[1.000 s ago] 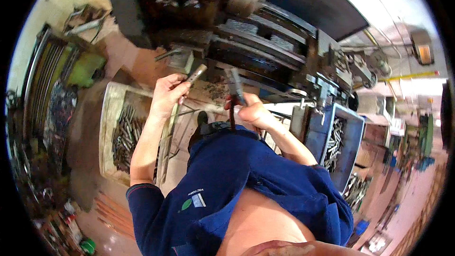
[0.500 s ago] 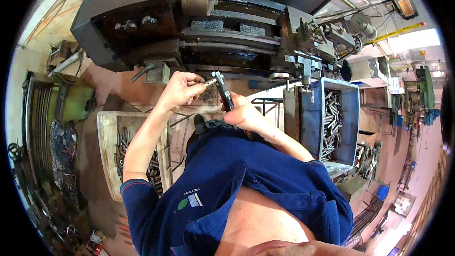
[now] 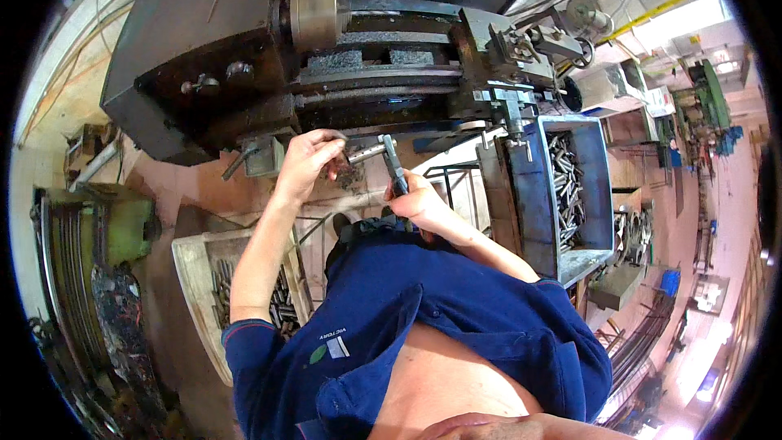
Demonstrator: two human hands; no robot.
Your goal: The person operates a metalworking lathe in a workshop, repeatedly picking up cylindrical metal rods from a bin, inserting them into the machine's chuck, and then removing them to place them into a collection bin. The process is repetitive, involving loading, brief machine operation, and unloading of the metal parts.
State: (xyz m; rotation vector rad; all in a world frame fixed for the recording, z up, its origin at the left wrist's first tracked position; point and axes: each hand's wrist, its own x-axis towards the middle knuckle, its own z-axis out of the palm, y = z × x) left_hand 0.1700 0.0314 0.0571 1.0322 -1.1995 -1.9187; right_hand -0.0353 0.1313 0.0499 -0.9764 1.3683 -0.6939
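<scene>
A short silver metal rod (image 3: 368,153) with small dark spots reaches from the fingertips of my left hand (image 3: 312,161), which is closed on its left end. My right hand (image 3: 417,200) is wrapped round the dark handle of a slim hand tool with a silver head (image 3: 391,159); its exact kind is too small to tell. The rod's right end meets the silver head, though I cannot make out whether it lies between jaws. Both hands are in front of my chest, short of the lathe (image 3: 383,73).
The lathe's chuck (image 3: 316,16) looks blurred. A blue bin (image 3: 601,187) with many metal rods stands at the right, beside the carriage handwheel (image 3: 471,126). Below my left forearm, a pale crate (image 3: 193,277) holds more rods. A green machine (image 3: 122,228) stands far left.
The view has shifted, with the lathe now further left. My left hand has moved away from the tool's head, leaving more of the rod showing between them.
</scene>
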